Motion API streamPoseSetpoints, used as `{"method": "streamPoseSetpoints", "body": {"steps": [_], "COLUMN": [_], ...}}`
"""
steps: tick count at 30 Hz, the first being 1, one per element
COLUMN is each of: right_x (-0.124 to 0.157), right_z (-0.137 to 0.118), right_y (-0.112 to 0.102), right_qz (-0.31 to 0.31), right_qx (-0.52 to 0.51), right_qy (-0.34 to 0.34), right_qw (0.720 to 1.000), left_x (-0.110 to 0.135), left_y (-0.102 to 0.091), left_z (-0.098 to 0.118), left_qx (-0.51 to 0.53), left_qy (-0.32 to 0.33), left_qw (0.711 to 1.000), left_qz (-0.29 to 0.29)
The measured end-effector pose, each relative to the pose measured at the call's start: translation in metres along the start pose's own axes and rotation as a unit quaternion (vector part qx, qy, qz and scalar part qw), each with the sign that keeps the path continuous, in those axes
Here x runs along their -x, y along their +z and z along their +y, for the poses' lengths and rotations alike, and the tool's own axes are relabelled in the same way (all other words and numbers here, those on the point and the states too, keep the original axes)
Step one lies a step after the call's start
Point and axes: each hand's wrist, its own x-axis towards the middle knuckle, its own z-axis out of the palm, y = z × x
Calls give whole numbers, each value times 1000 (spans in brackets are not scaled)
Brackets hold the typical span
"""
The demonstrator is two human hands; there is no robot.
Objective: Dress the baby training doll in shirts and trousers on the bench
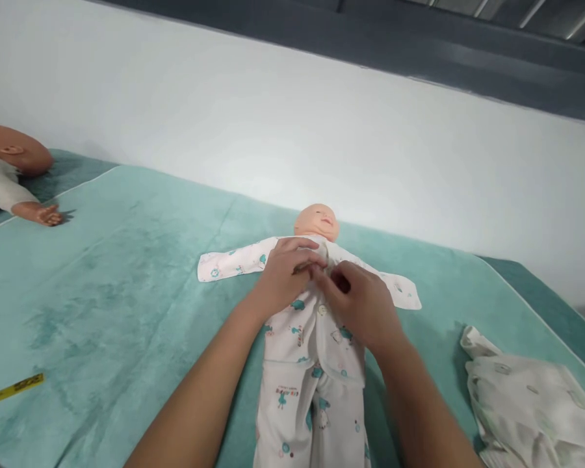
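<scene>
A baby doll (pixel 316 222) lies on its back on a teal towel (pixel 127 273), dressed in a white printed romper (pixel 312 364) with sleeves spread out. My left hand (pixel 285 276) and my right hand (pixel 358 302) meet over the doll's chest. Both pinch the front edges of the romper near a button, fingers closed on the fabric.
A second doll (pixel 10 166) lies at the far left edge. A crumpled white garment (pixel 526 403) rests at the right on the towel. A yellow tape (pixel 12 390) lies at the lower left. A white wall (pixel 322 130) rises behind the bed.
</scene>
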Motion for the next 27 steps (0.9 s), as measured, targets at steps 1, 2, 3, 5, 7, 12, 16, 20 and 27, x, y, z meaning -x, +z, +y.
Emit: {"method": "streamPoseSetpoints", "body": {"steps": [1, 2, 3, 5, 7, 12, 16, 20, 27], "right_x": [1, 1, 0, -2, -4, -5, -6, -6, -8], "right_z": [-3, -4, -4, -2, 4, 24, 31, 29, 43], "right_y": [-1, -3, -4, -6, -9, -15, -9, -1, -5], "right_qz": [-17, -28, -39, -65, -85, -153, -132, -57, -128], "right_qx": [22, 38, 46, 31, -21, -237, -311, -248, -341], "right_qy": [-6, -10, -13, -27, -44, 15, 66, 27, 71], "right_qw": [1000, 999, 998, 997, 995, 959, 939, 967, 929], "left_x": [1, 1, 1, 0, 0, 0, 0, -2, 0], "left_y": [-1, -2, -2, -2, -2, 0, 3, 4, 4], "left_z": [1, 1, 2, 3, 4, 5, 3, 5, 11], "left_qx": [6, 9, 9, 1, -11, -39, -60, -37, -18], "left_qy": [-1, -1, -1, -3, -4, 8, 27, 3, -44], "left_qw": [1000, 1000, 1000, 999, 999, 999, 997, 998, 998], "left_qz": [-13, -23, -28, -33, -34, -32, -32, -49, -36]}}
